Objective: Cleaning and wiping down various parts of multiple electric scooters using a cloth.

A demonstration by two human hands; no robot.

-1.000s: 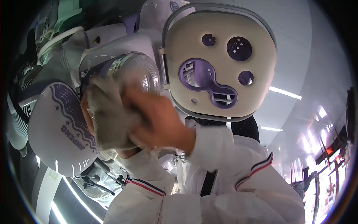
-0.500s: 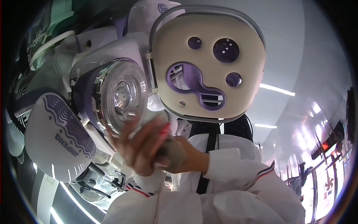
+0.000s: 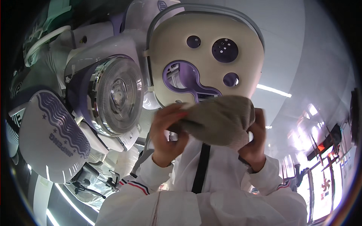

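Note:
A grey-brown cloth (image 3: 222, 118) is stretched between my two hands, in front of my chest. My left hand (image 3: 167, 133) pinches the cloth's left end, with fingers curled. At the opposite end my right hand (image 3: 257, 139) grips the cloth, its fingers partly hidden behind the fabric. Just beyond the cloth stands a beige front basket (image 3: 241, 30) with round holes and a purple-rimmed opening; the cloth covers part of its lower edge. Left of the basket is a large round headlight (image 3: 118, 94) with a chrome rim.
A white front fender (image 3: 52, 139) with purple wave patterns sits at the far left. Below it are dark handlebar levers (image 3: 86, 184) of another vehicle. A grey handle (image 3: 211, 6) arches over the basket. Bright shop windows (image 3: 324, 184) lie to the right.
My hands were close together near the headlight, with the cloth bunched between them. They have moved right and apart, and the cloth is now spread out between them.

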